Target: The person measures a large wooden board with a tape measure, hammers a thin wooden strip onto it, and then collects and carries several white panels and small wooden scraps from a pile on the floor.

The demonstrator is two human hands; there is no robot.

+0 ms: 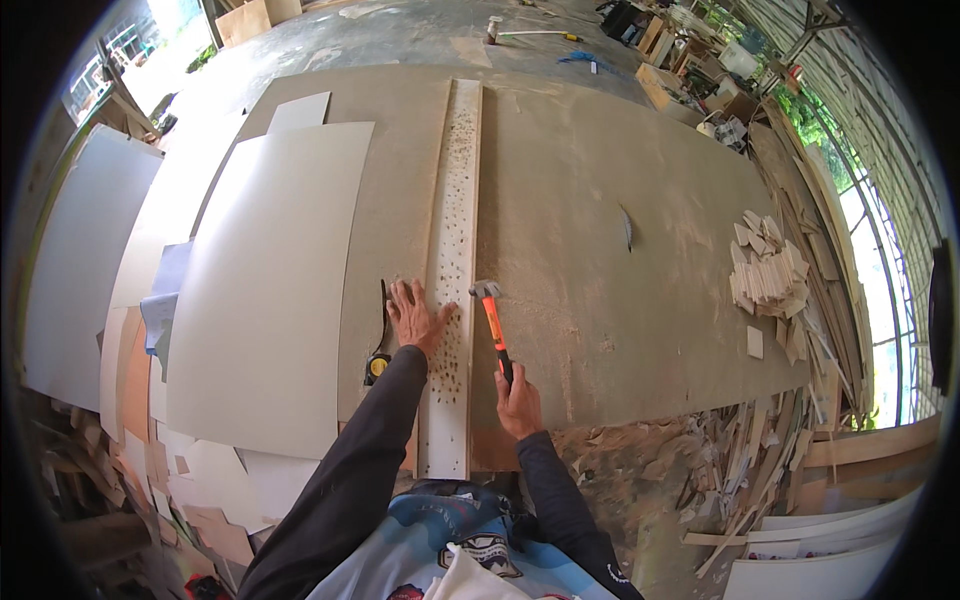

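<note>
My right hand (pixel 519 403) is wrapped round the black grip of a hammer (pixel 493 318) with an orange shaft. The metal head is beside the right edge of a long white strip (pixel 460 190), near its middle. Many small dark spots dot this strip; whether they are holes or loose bits is too small to tell. My left hand (pixel 414 320) lies spread, palm down, on the strip's left edge, its thumb reaching over the spotted face. A tape measure (pixel 377 367) with a yellow centre sits just left of that hand, with a dark strap-like piece extending away from it.
The strip runs lengthwise over a large brown board (pixel 600 200). Pale sheets (pixel 270 290) are stacked at the left. A pile of small wooden pieces (pixel 770 270) lies at the right, with long offcuts beyond. Scraps cover the floor at lower right. A thin curved piece (pixel 627 229) rests on the board.
</note>
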